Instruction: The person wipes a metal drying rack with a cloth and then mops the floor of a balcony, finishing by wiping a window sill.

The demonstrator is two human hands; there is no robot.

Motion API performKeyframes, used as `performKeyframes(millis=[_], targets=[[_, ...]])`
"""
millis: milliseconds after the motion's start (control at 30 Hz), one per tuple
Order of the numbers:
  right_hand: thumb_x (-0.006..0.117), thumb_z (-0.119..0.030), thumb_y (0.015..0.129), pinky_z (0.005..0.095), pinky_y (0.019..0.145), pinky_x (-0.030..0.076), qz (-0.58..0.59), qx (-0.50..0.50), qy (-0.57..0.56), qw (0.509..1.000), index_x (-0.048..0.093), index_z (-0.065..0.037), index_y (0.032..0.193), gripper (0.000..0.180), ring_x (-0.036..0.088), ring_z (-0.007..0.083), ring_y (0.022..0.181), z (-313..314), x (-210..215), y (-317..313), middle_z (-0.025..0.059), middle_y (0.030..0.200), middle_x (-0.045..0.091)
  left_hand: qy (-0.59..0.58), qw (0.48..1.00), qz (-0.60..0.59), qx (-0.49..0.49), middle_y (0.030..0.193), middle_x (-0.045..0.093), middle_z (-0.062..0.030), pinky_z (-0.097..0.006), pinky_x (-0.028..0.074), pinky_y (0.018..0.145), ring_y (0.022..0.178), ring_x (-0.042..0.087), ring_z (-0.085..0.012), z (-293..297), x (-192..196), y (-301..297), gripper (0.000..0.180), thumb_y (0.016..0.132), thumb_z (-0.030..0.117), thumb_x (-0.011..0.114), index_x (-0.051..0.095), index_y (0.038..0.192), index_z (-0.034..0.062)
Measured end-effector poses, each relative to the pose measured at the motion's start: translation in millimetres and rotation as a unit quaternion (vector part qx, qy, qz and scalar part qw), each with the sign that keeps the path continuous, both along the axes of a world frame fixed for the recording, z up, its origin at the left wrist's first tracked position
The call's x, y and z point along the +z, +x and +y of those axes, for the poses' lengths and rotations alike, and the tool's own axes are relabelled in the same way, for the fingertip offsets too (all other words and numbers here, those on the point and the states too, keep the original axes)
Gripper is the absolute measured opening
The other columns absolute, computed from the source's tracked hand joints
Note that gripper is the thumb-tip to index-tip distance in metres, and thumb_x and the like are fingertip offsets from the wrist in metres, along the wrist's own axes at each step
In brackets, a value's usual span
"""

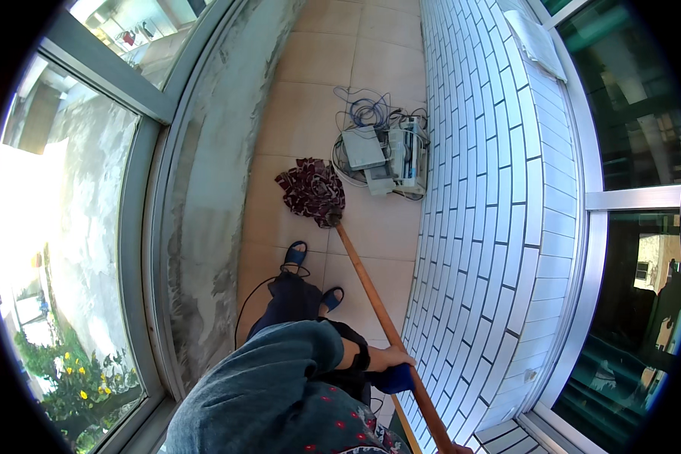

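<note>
A mop with a dark maroon patterned cloth head (312,189) lies against the tiled floor ahead of my feet. Its long wooden handle (371,291) slants back toward me on the right. My left hand (392,357) reaches across my body, closed around the handle partway up. At the lower edge, a small part of my right hand (461,449) shows at the handle's upper end, closed on it; most of that hand is out of the picture. Something blue (395,379) sits just below my left hand; its kind is unclear.
Beyond the mop, pale electronic boxes (365,147) and coiled cables (369,112) lie against the white brick-tiled wall (469,189). A rough concrete ledge (212,189) and windows line the left. A black cable (240,310) loops beside my blue slippers (296,254).
</note>
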State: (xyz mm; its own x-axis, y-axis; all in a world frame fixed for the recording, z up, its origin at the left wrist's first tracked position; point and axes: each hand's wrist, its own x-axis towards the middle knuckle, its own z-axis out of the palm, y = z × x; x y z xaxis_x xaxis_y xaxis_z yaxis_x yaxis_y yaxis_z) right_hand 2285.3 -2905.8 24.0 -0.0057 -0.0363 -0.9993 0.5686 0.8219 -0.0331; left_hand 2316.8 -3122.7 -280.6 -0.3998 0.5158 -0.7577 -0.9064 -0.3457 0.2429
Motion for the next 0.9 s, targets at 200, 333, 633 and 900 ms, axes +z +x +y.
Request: performKeyframes(millis=[200, 333, 633, 900], targets=[[0.057, -0.007, 0.079, 0.0234, 0.035, 0.025, 0.039, -0.207, 0.0, 0.978, 0.05, -0.006, 0.087, 0.011, 0.033, 0.0065, 0.037, -74, -12, 23, -0.0032, 0.052, 0.037, -0.067, 0.996, -0.031, 0.049, 0.094, 0.058, -0.0163, -0.033, 0.048, 0.068, 0.082, 0.058, -0.0243, -53, -13, 7, 0.055, 0.064, 0.032, 0.072, 0.056, 0.1, -0.006], [0.058, -0.01, 0.08, 0.0232, 0.035, 0.025, 0.046, -0.167, -0.042, 0.984, 0.05, -0.006, 0.092, 0.015, 0.033, 0.0069, 0.036, -114, -72, 21, -0.003, 0.052, 0.037, -0.158, 0.984, -0.012, 0.075, 0.091, 0.059, -0.0165, -0.034, 0.048, 0.067, 0.079, 0.059, -0.0244, -131, -28, -14, 0.05, 0.066, 0.032, 0.071, 0.058, 0.095, -0.006], [0.063, -0.003, 0.067, 0.0295, 0.036, 0.037, -0.027, -0.176, -0.162, 0.971, 0.046, 0.0, 0.094, 0.032, 0.047, 0.0163, 0.04, -321, -171, -32, 0.0059, 0.057, 0.047, -0.163, 0.966, 0.057, 0.19, 0.085, 0.06, -0.0158, -0.032, 0.049, 0.065, 0.078, 0.06, -0.0233, -319, -25, -46, 0.049, 0.073, 0.035, 0.066, 0.055, 0.102, -0.0034], [0.061, -0.003, 0.071, 0.0293, 0.038, 0.04, -0.026, -0.186, -0.223, 0.957, 0.046, -0.002, 0.09, 0.024, 0.049, 0.0138, 0.044, -483, -161, -124, 0.005, 0.063, 0.048, -0.189, 0.954, 0.081, 0.218, 0.08, 0.06, -0.0118, -0.033, 0.05, 0.061, 0.066, 0.059, -0.0205, -472, 6, -138, 0.047, 0.075, 0.039, 0.065, 0.055, 0.097, -0.002]])
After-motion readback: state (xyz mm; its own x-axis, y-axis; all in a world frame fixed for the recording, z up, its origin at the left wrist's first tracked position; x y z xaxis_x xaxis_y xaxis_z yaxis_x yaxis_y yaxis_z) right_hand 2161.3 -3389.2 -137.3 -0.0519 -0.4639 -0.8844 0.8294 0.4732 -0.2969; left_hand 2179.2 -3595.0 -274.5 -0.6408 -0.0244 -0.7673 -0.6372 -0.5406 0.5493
